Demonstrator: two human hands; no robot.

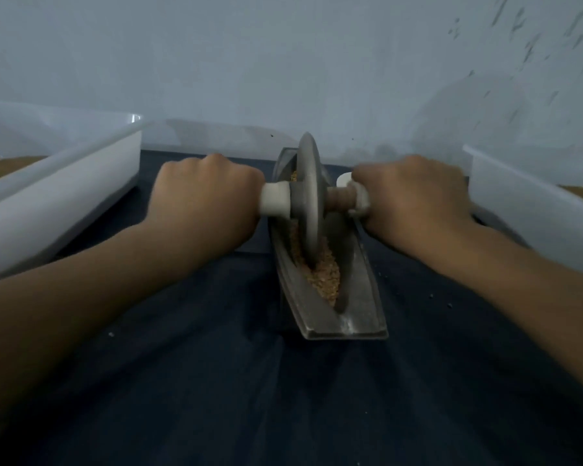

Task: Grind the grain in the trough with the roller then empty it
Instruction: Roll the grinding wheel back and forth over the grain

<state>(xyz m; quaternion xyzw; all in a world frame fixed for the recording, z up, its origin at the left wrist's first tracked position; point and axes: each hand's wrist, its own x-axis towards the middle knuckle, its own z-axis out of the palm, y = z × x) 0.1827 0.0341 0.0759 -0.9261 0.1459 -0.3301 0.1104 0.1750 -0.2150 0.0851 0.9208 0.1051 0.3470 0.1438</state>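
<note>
A grey boat-shaped metal trough (360, 307) lies lengthwise on a dark blue cloth, its near end toward me. Tan crushed grain (327, 280) fills its groove. A grey disc roller (310, 200) stands upright in the groove, near the trough's far half, on a cross axle with white handle ends. My left hand (206, 200) grips the left handle (275, 198). My right hand (414, 196) grips the right handle (359, 196). Both fists hide most of the handles.
A white plastic bin (58, 196) stands at the left and another white bin (535, 203) at the right, each with tan grain visible near it. A pale wall rises just behind the trough. A few crumbs lie scattered on the dark cloth (216, 381).
</note>
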